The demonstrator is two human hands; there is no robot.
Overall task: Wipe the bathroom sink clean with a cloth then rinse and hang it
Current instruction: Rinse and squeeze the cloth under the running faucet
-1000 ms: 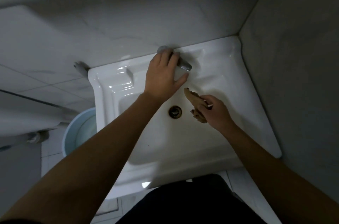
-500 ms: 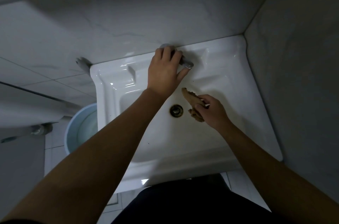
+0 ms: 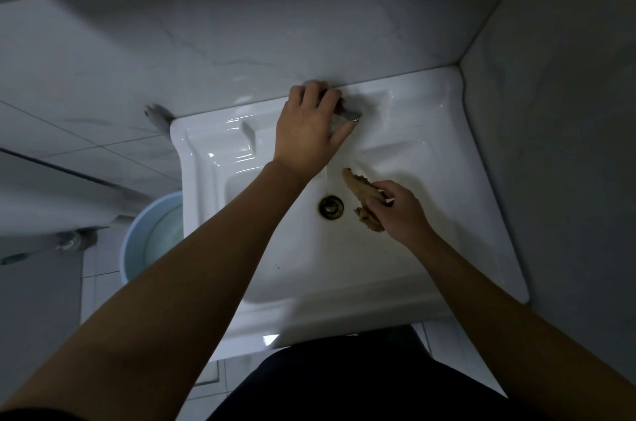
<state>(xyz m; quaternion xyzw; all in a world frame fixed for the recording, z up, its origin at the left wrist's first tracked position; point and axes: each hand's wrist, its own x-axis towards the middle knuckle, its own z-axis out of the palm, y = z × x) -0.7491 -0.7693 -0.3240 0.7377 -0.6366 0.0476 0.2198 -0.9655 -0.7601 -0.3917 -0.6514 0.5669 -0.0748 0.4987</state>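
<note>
Cloth (image 3: 364, 198) bunched in right hand (image 3: 401, 210); left hand (image 3: 309, 131) hides faucet (image 3: 351, 113) (mostly).

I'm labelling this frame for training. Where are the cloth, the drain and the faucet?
cloth (image 3: 361, 190): head view, on the brown fabric just above the gripping fingers.
drain (image 3: 331, 207): head view, on its metal centre.
faucet (image 3: 351, 113): head view, on the exposed spout tip.

Bare forearms, no sleeves, dark garment (image 3: 344, 382) below
</note>
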